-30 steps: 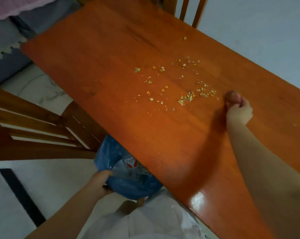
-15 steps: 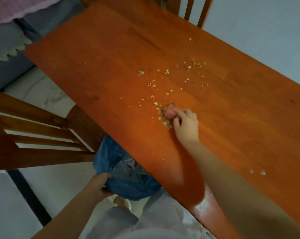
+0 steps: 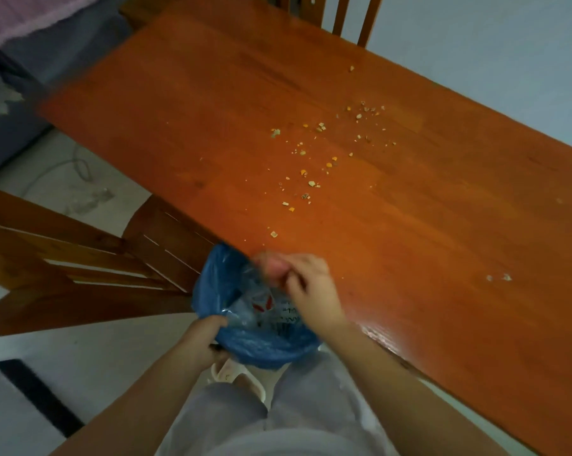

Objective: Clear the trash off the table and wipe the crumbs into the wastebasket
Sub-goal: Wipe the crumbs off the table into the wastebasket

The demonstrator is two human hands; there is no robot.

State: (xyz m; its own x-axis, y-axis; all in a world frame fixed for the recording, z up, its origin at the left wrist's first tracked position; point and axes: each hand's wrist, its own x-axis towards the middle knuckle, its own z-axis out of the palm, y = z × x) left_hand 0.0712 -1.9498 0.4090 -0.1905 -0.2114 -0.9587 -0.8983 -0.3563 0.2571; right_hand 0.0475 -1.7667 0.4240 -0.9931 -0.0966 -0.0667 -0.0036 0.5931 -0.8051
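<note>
Head view, nearest first: the left hand (image 3: 209,340) grips the near rim of the blue-lined wastebasket (image 3: 255,343), fingers curled over the plastic, evidently to hold its mouth just under the table (image 3: 442,258) edge so whatever goes over the side lands inside. Above the opening, at the table's lip, the right hand (image 3: 307,287) has its fingers bunched round a small pinkish wad (image 3: 271,266) — too blurred to name, probably a wiping cloth or sponge — poised where a sweep would tip crumbs into the bag. Farther out, scattered crumbs (image 3: 314,153) lie across the middle of the tabletop, with two more specks (image 3: 498,277) off to the right — so the wiping looks only partly done. Wooden chairs (image 3: 80,268) stand alongside.
</note>
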